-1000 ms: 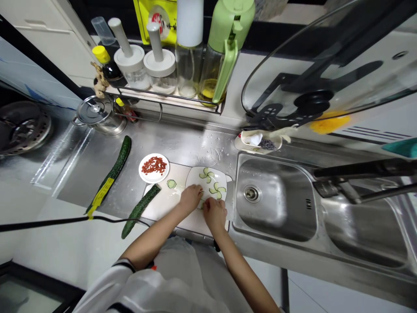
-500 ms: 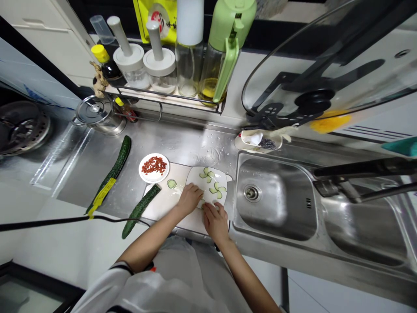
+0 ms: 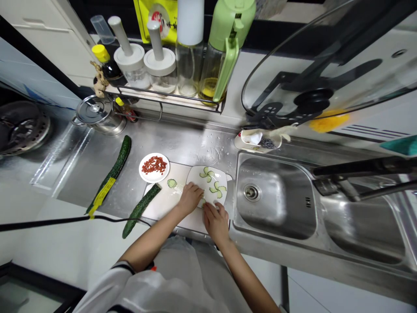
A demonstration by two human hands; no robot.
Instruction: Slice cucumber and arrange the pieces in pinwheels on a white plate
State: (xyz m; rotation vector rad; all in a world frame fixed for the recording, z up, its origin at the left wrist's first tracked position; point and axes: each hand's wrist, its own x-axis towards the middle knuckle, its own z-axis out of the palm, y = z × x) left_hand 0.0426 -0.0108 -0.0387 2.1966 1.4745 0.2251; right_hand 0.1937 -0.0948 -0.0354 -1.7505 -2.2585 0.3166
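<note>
My left hand [image 3: 191, 198] reaches over the left edge of a white plate [image 3: 193, 174], its fingers curled together near the plate's middle. Whatever may be between those fingertips is too small to make out. At the plate's near side, my right hand [image 3: 216, 221] has its fingertips on a thin cucumber slice [image 3: 203, 203], partly hidden by the hands. Two pinwheels of cucumber slices, a far one [image 3: 206, 174] and a right one [image 3: 218, 190], lie on the plate. Under it is a white cutting board [image 3: 159, 208] with a small pile of slices [image 3: 171, 183] on its left part.
A cut cucumber [image 3: 140, 211] rests across the board's left edge; a whole cucumber [image 3: 117, 167] with a yellow label lies farther left. Behind the board stands a small dish [image 3: 145, 176] of red berries. The sink [image 3: 276, 208] is on the right. A black cable [image 3: 58, 223] crosses at left.
Both hands stay over the plate in nearly the same place, with only slight finger movement at the near slice.
</note>
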